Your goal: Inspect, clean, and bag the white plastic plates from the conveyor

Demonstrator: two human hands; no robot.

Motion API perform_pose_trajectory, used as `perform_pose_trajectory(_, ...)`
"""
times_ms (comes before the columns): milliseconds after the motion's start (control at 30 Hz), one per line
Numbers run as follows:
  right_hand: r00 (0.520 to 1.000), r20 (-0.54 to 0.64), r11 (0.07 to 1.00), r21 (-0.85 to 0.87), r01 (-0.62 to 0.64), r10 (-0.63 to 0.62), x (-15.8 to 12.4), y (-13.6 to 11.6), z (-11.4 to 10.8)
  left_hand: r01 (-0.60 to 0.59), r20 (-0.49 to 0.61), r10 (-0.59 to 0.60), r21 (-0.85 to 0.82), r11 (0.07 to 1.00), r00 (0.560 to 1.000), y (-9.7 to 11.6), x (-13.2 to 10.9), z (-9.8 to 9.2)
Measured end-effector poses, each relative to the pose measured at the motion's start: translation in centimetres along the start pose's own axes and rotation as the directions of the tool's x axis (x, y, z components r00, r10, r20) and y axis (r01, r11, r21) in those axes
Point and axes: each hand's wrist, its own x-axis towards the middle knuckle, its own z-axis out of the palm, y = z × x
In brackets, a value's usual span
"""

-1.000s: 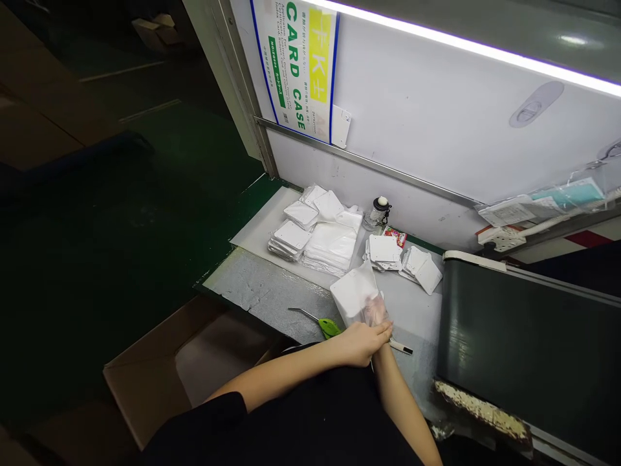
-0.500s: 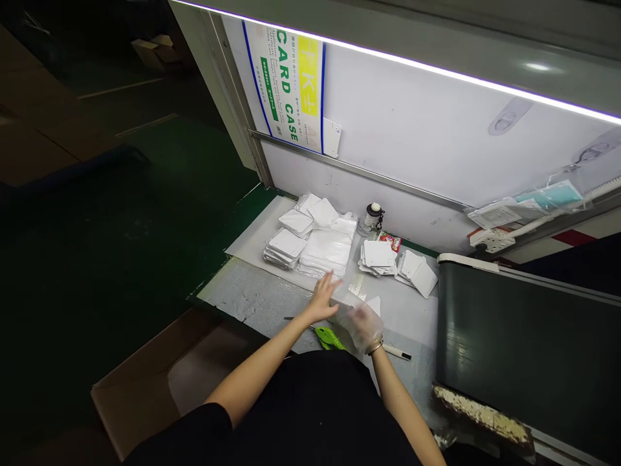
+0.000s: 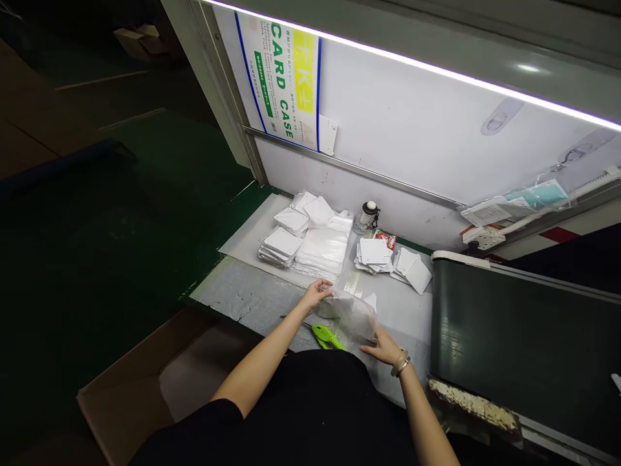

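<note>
My left hand (image 3: 317,293) pinches one corner of a clear plastic bag (image 3: 352,312) above the grey worktop. At the bag's lower right end is my right hand (image 3: 387,347), its thumb apart from the fingers and its fingertips at the bag's edge, partly behind the film. A white card (image 3: 371,301) shows partly behind the bag. Below the left hand lies a bright green-handled tool (image 3: 327,337) with a thin dark tip. Beyond the hands rests a pile of clear bags (image 3: 324,249), beside stacks of white cards (image 3: 281,243).
More white card stacks (image 3: 374,252) lie right of the bags, near a small jar with a black lid (image 3: 367,217). A dark conveyor belt (image 3: 514,330) borders the right side. An open cardboard box (image 3: 121,395) stands below the table at left.
My right hand has come out from behind or within the bag, down and to the right. My left hand, spread before, now pinches the bag's corner. The bag lies stretched between them.
</note>
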Motion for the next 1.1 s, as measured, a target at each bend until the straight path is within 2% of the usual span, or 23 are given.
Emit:
perform_pose_trajectory(67,0.998,-0.056,0.997,0.079,0.005,0.000,0.1,-0.3,-0.1,0.011,0.034,-0.010,-0.029,1.000,0.999,0.0,-0.2,-0.1)
perform_pose_trajectory(133,0.987,-0.163,0.990,0.141,0.006,0.017,0.8,-1.2,0.1,0.020,0.065,-0.017,-0.045,0.999,0.998,0.1,-0.3,-0.2)
perform_pose_trajectory(233,0.949,-0.313,0.984,0.175,0.020,0.036,1.8,-3.8,-0.1,0.026,0.066,-0.023,-0.056,0.998,0.998,0.3,-0.5,-0.6)
perform_pose_trajectory(300,0.935,-0.356,0.986,0.155,0.061,-0.002,1.8,-6.2,-0.8,0.031,0.050,-0.028,-0.060,0.998,0.998,0.3,-0.8,-1.0)
perform_pose_trajectory(433,0.921,-0.342,0.977,0.034,0.210,-0.186,1.1,-11.4,-2.6,0.025,0.043,-0.023,-0.063,0.998,0.999,0.6,-1.8,-1.6)
perform_pose_trajectory(500,0.855,-0.375,0.933,-0.104,0.344,-0.357,1.0,-13.3,-3.4,-0.008,0.023,0.009,-0.055,0.998,1.000,1.1,-2.1,-1.7)
perform_pose_trajectory(567,0.768,-0.343,0.841,-0.221,0.494,-0.541,1.3,-14.3,-4.0,-0.070,-0.020,0.069,-0.042,0.997,0.997,2.1,-2.2,-1.8)
perform_pose_trajectory(600,0.739,-0.303,0.799,-0.236,0.553,-0.602,1.6,-14.4,-4.2,-0.110,-0.048,0.108,-0.033,0.993,0.993,2.8,-2.1,-2.0)
perform_pose_trajectory(633,0.731,-0.275,0.781,-0.217,0.586,-0.625,1.9,-14.3,-4.4,-0.152,-0.078,0.150,-0.019,0.988,0.986,3.6,-2.1,-2.3)
perform_pose_trajectory(667,0.738,-0.285,0.790,-0.186,0.584,-0.612,2.2,-14.0,-4.5,-0.193,-0.106,0.192,0.000,0.981,0.976,4.6,-2.1,-2.7)
perform_pose_trajectory(767,0.755,-0.487,0.885,-0.092,0.457,-0.440,2.8,-12.6,-4.1,-0.303,-0.165,0.315,0.099,0.948,0.934,7.9,-2.8,-4.1)
perform_pose_trajectory(833,0.751,-0.566,0.922,-0.040,0.386,-0.339,2.6,-11.5,-3.6,-0.360,-0.169,0.391,0.187,0.914,0.905,9.9,-3.7,-5.1)
perform_pose_trajectory(967,0.774,-0.584,0.946,0.032,0.323,-0.245,2.1,-9.9,-2.5,-0.430,-0.148,0.503,0.349,0.832,0.852,12.5,-5.5,-6.2)
perform_pose_trajectory(1100,0.806,-0.569,0.956,0.112,0.272,-0.162,2.7,-8.6,-1.9,-0.409,-0.154,0.520,0.449,0.795,0.840,12.3,-5.1,-6.4)
